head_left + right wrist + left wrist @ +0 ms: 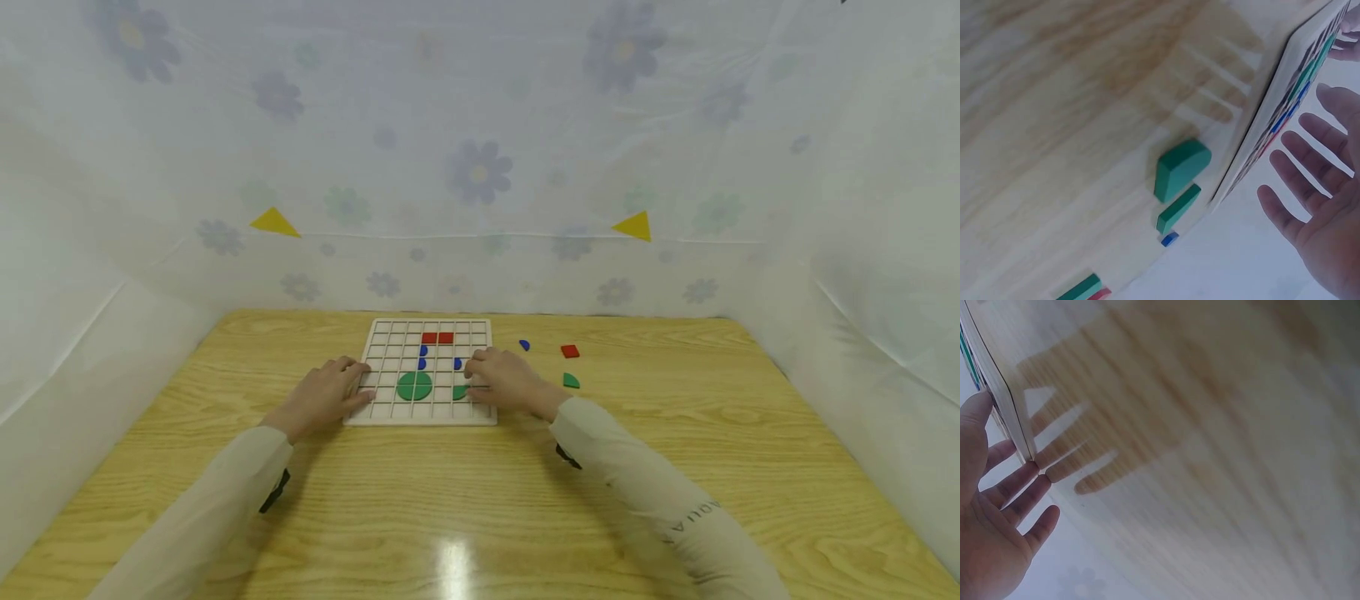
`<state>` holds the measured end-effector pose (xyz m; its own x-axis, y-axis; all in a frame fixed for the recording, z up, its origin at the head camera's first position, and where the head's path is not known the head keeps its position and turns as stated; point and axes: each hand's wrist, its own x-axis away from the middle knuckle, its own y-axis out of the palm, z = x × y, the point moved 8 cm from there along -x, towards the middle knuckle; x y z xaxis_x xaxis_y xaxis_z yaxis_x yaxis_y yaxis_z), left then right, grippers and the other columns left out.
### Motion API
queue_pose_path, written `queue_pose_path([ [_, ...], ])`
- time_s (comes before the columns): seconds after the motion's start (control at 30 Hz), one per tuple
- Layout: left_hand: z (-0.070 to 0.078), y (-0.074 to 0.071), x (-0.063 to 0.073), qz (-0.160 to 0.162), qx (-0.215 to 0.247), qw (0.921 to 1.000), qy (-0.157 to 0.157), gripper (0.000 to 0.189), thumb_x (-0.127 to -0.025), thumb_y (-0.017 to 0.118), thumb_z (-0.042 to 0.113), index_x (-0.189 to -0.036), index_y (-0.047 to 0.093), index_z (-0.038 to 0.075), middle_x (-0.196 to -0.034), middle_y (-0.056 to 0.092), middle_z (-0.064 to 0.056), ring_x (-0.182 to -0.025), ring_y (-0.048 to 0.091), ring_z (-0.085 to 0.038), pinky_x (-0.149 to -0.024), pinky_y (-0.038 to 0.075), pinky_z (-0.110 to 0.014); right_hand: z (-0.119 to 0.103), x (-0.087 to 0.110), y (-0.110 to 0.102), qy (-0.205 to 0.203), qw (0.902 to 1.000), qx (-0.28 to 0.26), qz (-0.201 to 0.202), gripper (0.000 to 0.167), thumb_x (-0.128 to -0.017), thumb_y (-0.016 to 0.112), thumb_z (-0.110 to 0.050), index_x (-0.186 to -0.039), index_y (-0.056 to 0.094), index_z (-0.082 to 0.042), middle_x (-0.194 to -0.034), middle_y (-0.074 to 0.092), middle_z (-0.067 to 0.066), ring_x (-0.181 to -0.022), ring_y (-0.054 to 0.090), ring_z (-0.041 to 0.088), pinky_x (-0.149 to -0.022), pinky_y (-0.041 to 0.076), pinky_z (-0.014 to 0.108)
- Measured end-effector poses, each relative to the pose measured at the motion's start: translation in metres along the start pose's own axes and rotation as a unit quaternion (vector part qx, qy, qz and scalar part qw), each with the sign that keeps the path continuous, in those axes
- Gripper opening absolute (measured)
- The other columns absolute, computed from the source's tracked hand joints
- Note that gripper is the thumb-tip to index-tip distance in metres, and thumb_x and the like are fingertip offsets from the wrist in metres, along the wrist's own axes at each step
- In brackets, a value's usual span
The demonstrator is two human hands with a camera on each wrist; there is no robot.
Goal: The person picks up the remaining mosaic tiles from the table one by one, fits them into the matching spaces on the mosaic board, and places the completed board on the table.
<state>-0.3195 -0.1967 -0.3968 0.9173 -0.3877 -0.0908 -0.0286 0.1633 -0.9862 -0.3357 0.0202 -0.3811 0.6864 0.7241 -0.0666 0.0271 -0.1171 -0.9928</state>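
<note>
Flowered sheeting (480,100): pale backdrop, well beyond both my grips.
Worktop (450,475): wood-grained, extending beneath and to either side of my grips.
Grid board (420,422): flat between my grips, its cells partly filled. I judge the step in hand to be steadying or squaring the board, since I see no piece carried.
Left grip (321,393): at the board's left edge, thumb above it, fingers loosely extended, curled around nothing.
Right grip (510,381): over the board's right edge, fingers straight and spread, no piece visible in them; whether the fingertips press the board I cannot tell.
Green disc (415,386): set in the board between my grips, crossed by grid bars.
Red pair (437,338): side by side on the board, beyond and left of my right grip.
Placed green piece (459,392): just beside my right thumb, partly hidden.
Loose green quarter (572,381): on the worktop, right of my right grip. Setting another piece would, I judge, call for lifting my right grip outward and pinching one by its edge.
Loose red square (570,352): beyond that quarter, right of my right grip.
Placed blue half-discs (423,351): two between my grips, a third just left of my right fingertips.
Loose blue half-disc (524,345): just beyond my right grip.
</note>
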Motion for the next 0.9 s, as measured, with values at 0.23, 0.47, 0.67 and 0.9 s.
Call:
queue_pose_path([
  [0.23, 0.0, 0.0, 0.0, 0.005, -0.004, 1.0, 0.0, 0.047, -0.091, 0.054, 0.038, -0.124, 0.053, 0.004, -0.123, 0.053, -0.019, -0.112, 0.05, -0.038, -0.087, 0.043, -0.056, 0.01, 0.013, -0.008, -0.003, 0.9997, 0.015, 0.022, 0.027, -0.089, 0.06, -0.03, -0.108, 0.063, -0.012, -0.106, 0.061, 0.003, -0.097, 0.057, 0.021, -0.081, 0.049, 0.036],
  [0.47, 0.0, 0.003, -0.001, 0.007, -0.001, 0.9999, 0.008, 0.049, -0.091, 0.053, 0.039, -0.125, 0.052, 0.004, -0.123, 0.053, -0.019, -0.111, 0.051, -0.038, -0.086, 0.044, -0.056, 0.024, 0.032, -0.014, 0.002, 0.9995, -0.007, 0.031, 0.026, -0.087, 0.062, -0.027, -0.106, 0.063, -0.01, -0.105, 0.06, 0.005, -0.095, 0.056, 0.022, -0.08, 0.048, 0.036],
  [0.67, 0.0, 0.002, 0.0, 0.007, 0.006, 0.9999, 0.007, 0.05, -0.091, 0.052, 0.04, -0.126, 0.051, 0.004, -0.123, 0.052, -0.019, -0.112, 0.051, -0.038, -0.087, 0.043, -0.057, 0.032, 0.05, -0.017, 0.01, 0.9994, 0.004, 0.034, 0.025, -0.088, 0.062, -0.027, -0.104, 0.063, -0.009, -0.101, 0.06, 0.006, -0.088, 0.055, 0.021, -0.075, 0.047, 0.035],
  [0.9, 0.001, 0.001, 0.001, 0.013, -0.002, 0.9998, 0.012, 0.048, -0.091, 0.054, 0.038, -0.124, 0.052, 0.003, -0.122, 0.053, -0.02, -0.11, 0.052, -0.038, -0.086, 0.044, -0.056, 0.039, 0.071, -0.018, 0.023, 0.999, 0.012, 0.036, 0.024, -0.085, 0.064, -0.028, -0.1, 0.064, -0.009, -0.098, 0.062, 0.005, -0.085, 0.055, 0.022, -0.07, 0.047, 0.034],
])
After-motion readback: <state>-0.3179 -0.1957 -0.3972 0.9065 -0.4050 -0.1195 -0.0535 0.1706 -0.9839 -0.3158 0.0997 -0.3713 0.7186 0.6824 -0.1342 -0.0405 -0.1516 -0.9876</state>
